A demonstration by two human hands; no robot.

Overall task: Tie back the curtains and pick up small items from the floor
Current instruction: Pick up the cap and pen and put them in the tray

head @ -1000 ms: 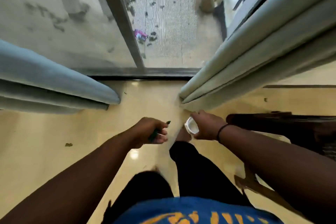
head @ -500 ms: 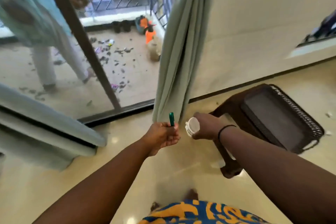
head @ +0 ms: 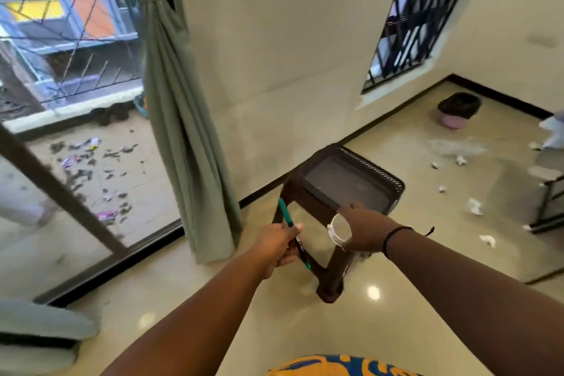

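My left hand (head: 276, 246) grips a green and black pen (head: 293, 232) that points up and away from me. My right hand (head: 361, 230) holds a small white round container (head: 339, 229) just to the right of the pen, above the near corner of a dark brown plastic stool (head: 351, 183). A grey-green curtain (head: 180, 119) hangs tied at its upper part beside the glass door. Another grey-green curtain's hem (head: 42, 319) lies at the lower left. Several scraps of white paper (head: 474, 206) lie on the glossy floor at right.
The glass sliding door (head: 76, 162) at left shows a littered balcony. A pink bin with a black liner (head: 457, 110) stands in the far right corner under a barred window (head: 418, 9). A metal furniture frame (head: 549, 201) is at the right edge.
I have risen from a crouch and my view has swung up and right from the door sill to the stool. Both hands lifted with the pen and the container still in them.
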